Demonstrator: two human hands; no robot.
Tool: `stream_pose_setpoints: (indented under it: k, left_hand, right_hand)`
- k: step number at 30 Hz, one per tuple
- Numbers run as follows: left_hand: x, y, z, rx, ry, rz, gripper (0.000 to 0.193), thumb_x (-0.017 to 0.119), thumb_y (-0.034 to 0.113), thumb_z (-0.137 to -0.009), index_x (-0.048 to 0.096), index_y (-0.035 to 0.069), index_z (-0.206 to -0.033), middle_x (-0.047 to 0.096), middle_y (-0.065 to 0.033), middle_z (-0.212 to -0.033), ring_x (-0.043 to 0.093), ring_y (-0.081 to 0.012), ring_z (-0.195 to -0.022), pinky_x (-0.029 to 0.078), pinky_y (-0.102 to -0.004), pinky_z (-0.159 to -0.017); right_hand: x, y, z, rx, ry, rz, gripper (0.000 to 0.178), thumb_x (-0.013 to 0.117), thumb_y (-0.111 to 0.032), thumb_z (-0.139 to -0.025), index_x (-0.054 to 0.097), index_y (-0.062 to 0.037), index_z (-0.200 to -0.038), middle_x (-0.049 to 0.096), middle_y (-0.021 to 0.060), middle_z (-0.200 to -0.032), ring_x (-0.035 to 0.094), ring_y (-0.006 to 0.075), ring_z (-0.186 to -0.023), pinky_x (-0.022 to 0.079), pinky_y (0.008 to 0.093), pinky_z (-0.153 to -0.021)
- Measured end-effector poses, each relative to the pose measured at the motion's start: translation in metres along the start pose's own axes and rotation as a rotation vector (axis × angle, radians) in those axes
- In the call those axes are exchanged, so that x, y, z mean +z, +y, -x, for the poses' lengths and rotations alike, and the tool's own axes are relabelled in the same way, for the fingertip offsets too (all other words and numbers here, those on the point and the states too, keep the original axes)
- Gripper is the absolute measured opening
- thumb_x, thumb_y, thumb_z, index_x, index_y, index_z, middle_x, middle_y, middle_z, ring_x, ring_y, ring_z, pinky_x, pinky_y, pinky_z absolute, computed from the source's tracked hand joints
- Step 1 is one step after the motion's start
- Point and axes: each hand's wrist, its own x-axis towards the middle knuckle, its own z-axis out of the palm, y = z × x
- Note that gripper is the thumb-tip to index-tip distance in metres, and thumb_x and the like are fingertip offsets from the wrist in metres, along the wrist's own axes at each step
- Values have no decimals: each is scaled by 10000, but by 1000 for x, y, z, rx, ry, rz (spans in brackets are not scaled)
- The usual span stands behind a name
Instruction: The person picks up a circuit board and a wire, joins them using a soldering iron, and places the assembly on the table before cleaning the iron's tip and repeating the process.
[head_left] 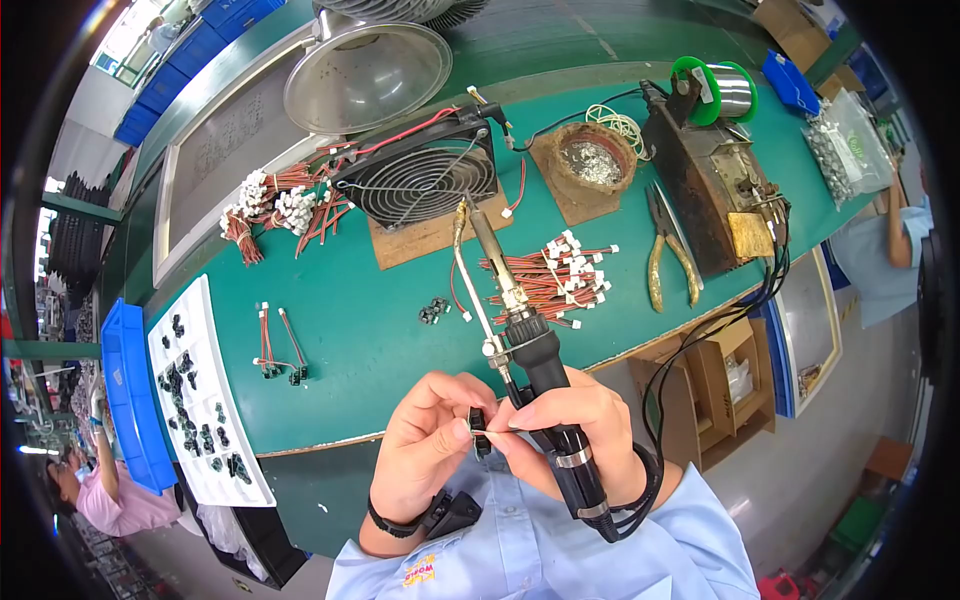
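Close to my body, past the table's front edge, my left hand (425,435) pinches a small black component (477,418) between thumb and fingers. My right hand (590,415) is wrapped round a black soldering iron (540,355), tip pointing up and away. A thin metal feed tube (472,290) runs alongside it. The right thumb and forefinger also meet at a thin dark wire beside the component; its exact contact is too small to tell. Farther off lie a pile of small black components (434,311) and red-and-black wires with white connectors (545,285). Two wired components (285,350) rest left.
A fan with a wire guard (425,180) stands at the back, beside more bundled wires (290,205). Rightward are a solder-scrap dish (622,150), pliers (656,255), a soldering unit (695,165) and a solder spool (738,92). A white tray (240,430) and blue bin (125,400) stand left.
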Motion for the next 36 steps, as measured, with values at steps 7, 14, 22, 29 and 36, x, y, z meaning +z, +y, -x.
stream_pose_setpoints:
  k: [7,14,22,29,36]
  left_hand:
    - [2,1,-1,2,35,-32,193,585,109,-869,499,7,-1009,542,-105,-1009,507,-165,-950,384,-300,-845]
    - [2,1,-2,23,21,-30,187,588,94,-861,505,1,-1000,545,-105,-995,518,-169,-925,398,-303,-826]
    - [1,9,-1,-30,-1,-85,145,577,26,-841,515,-13,-966,543,-110,-964,552,-172,-892,431,-304,-811]
    - [1,12,-3,-67,-37,-124,128,551,-22,-829,501,-3,-946,547,-132,-976,560,-189,-921,440,-320,-832]
    - [8,10,-5,6,-14,-168,132,518,-46,-827,469,21,-930,571,-181,-1023,556,-194,-934,438,-337,-843]
  right_hand:
    - [-7,-7,-5,50,-115,60,405,744,53,-673,482,-54,-963,611,88,-853,638,204,-729,505,284,-602]
    - [-9,-6,-7,60,-121,25,395,744,49,-676,492,-47,-963,608,88,-847,641,197,-731,503,273,-605]
    - [-15,-4,-10,167,-177,-115,360,729,43,-701,493,-29,-963,624,93,-823,660,193,-750,510,274,-637]
    - [-24,-3,-14,174,-238,-95,386,730,35,-704,478,-37,-988,642,105,-850,660,186,-733,512,272,-626]
    - [-30,-6,-12,207,-216,20,446,715,50,-710,437,-41,-1047,647,120,-883,613,160,-720,496,258,-633]
